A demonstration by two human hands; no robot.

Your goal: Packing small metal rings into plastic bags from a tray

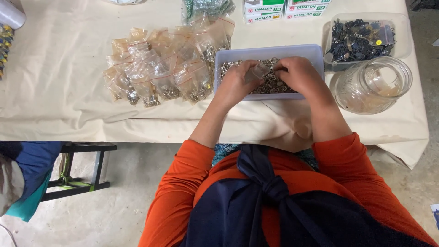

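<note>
Holding small clear bag (259, 72) upright, both hands (238, 82) (297, 73).

A small packing workshop — hand piecework at a cloth-covered table.

A cream cloth (68, 96) covers the table over a bare concrete floor (123, 206); on it lie a heap of small filled plastic bags (160, 68), a tub of metal eyelets (270, 75), a tray of dark metal parts (361, 39), stacked supply boxes (283, 10) and a glass jar (372, 84) — stock in bulk, no household things.
</note>
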